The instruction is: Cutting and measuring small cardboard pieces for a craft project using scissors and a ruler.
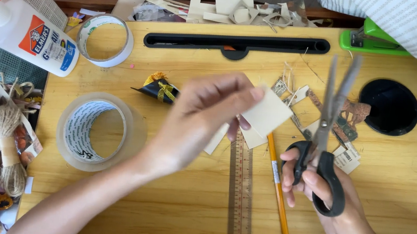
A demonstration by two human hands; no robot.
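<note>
1. A wooden desk (397, 206) carries everything.
2. A large clear tape roll (94, 131) sits near its left edge.
3. The left hand (194, 123) pinches a cream card square (267, 113) above the desk's middle.
4. The right hand (337, 207), near the bottom-right corner, grips black-handled scissors (327, 141), blades slightly parted.
5. A yellow pencil (277, 190) lies between the hands beside a ruler (240, 204).

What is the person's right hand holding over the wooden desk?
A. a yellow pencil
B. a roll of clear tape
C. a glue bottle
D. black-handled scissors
D: the right hand has its fingers through the black loops of the scissors, while the pencil lies on the desk.
</note>
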